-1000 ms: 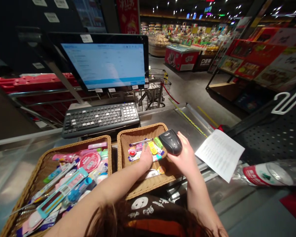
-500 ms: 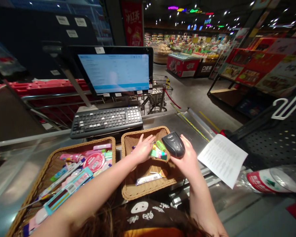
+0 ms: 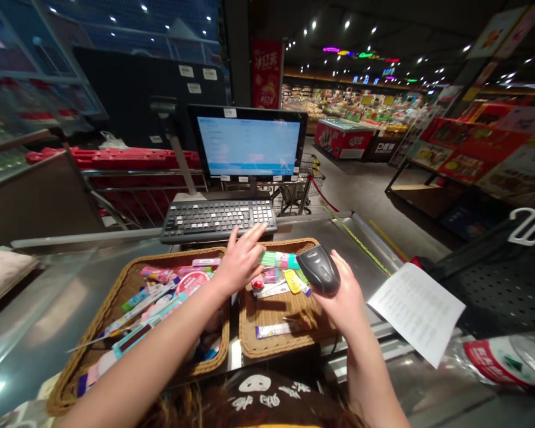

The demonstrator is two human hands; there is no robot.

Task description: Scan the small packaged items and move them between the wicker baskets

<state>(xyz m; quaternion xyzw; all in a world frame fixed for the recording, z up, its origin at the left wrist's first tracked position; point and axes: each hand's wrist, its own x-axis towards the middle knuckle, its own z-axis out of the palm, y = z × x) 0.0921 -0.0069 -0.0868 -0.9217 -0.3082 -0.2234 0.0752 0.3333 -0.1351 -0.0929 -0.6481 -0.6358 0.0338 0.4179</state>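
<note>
- The left basket (image 3: 116,294), at 8 o'clock from the left hand, is heaped to its rim with flat carded packs. The forearm passes right over it, so a low sweep could drag a pack over the edge.
- The keyboard (image 3: 218,219) sits at 12 o'clock from the same hand, just past the fingertips. A reach slightly too far could press a key.
- The left hand (image 3: 239,261) is above the gap between the two baskets. Its fingers stretch toward 1 o'clock and pinch one end of a slim green-and-pink packet (image 3: 280,260).
- The packet juts toward 3 o'clock, in the air over the far side of the right basket (image 3: 249,342) and just short of the scanner.
- The pinch looks light and holds only the packet's end. The packet could droop or slip and land among the loose packs at 6 o'clock below it.
- The scanner (image 3: 320,270) is wrapped firmly in the right hand (image 3: 345,297), nose toward 10 o'clock. If it dips, it may read a pack lying in the basket instead.
- A paper sheet (image 3: 417,309) lies at 3 o'clock from that hand, where the elbow could sweep it away.
</note>
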